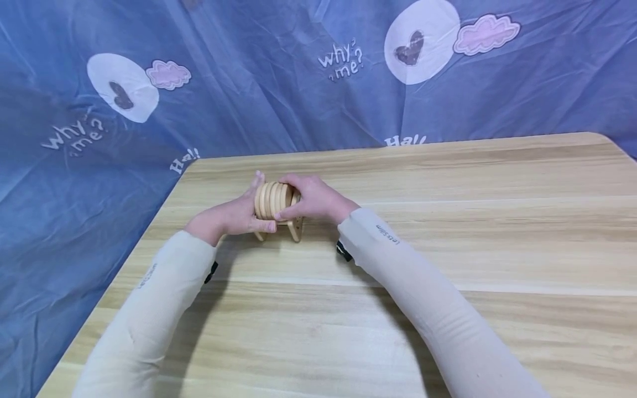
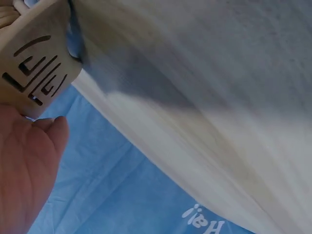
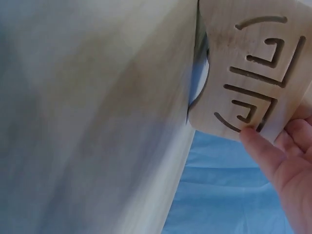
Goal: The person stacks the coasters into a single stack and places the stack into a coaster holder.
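Several round wooden discs (image 1: 271,200) stand on edge, packed side by side in a small wooden rack (image 1: 297,228) on short legs. The rack's end panels have cut-out line patterns, seen on the panel (image 2: 36,63) in the left wrist view and the panel (image 3: 258,73) in the right wrist view. My left hand (image 1: 239,215) rests against the left end, one finger straight up and the thumb stretched along the front below the discs. With thumb in front and fingers over the top, my right hand (image 1: 316,199) grips the discs near the right end.
The rack stands on a light wood-grain table (image 1: 318,326), towards its far left. Behind and left of the table hangs a blue printed cloth (image 1: 278,88). Both forearms, in pale sleeves (image 1: 418,287), reach across the table.
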`<state>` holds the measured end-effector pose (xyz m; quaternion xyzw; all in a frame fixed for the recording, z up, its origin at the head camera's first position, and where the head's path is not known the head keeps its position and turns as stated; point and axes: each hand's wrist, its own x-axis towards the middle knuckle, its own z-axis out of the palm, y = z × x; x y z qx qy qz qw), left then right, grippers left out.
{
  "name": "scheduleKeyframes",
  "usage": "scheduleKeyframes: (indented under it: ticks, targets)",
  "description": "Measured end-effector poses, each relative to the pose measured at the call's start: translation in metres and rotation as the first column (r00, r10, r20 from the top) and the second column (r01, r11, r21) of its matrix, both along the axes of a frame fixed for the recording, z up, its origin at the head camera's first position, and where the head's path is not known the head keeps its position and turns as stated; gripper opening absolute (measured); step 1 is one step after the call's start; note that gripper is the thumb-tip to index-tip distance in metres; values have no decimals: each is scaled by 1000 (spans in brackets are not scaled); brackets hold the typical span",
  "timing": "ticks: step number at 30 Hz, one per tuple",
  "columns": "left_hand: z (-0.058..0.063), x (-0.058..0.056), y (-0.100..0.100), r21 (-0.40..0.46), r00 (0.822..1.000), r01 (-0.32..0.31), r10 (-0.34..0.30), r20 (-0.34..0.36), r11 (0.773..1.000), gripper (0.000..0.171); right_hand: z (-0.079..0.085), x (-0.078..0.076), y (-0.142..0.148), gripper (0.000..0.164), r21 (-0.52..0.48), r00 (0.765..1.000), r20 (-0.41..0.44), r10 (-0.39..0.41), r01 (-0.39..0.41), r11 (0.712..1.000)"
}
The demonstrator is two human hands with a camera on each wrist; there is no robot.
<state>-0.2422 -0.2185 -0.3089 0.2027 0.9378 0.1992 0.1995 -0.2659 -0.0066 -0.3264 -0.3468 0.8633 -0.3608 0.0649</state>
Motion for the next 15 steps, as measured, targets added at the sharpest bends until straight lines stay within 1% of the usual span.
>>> scheduleKeyframes:
  ticks: [3, 7, 10, 13, 15]
  targets:
    - [0, 0, 5, -25, 1000, -10, 9, -17, 1000, 131, 0, 2, 2, 78, 16, 1000, -22, -5, 6, 1000]
    - [-1, 1, 9, -82, 998, 1, -6, -55, 997, 133, 1, 7, 3, 80, 77, 999, -36, 3, 0, 997]
    - [-2, 4, 7, -69, 998, 3, -8, -68, 998, 132, 3, 10, 4, 87, 103, 1000, -17, 24, -22, 994]
    - [-1, 9, 2, -42, 996, -29, 26, -89, 999, 132, 5, 13, 5, 97, 82, 999, 22, 47, -48, 995]
    - [3, 14, 0, -39, 991, -51, 46, -124, 998, 133, 7, 15, 9, 100, 64, 998, 38, 44, -46, 997]
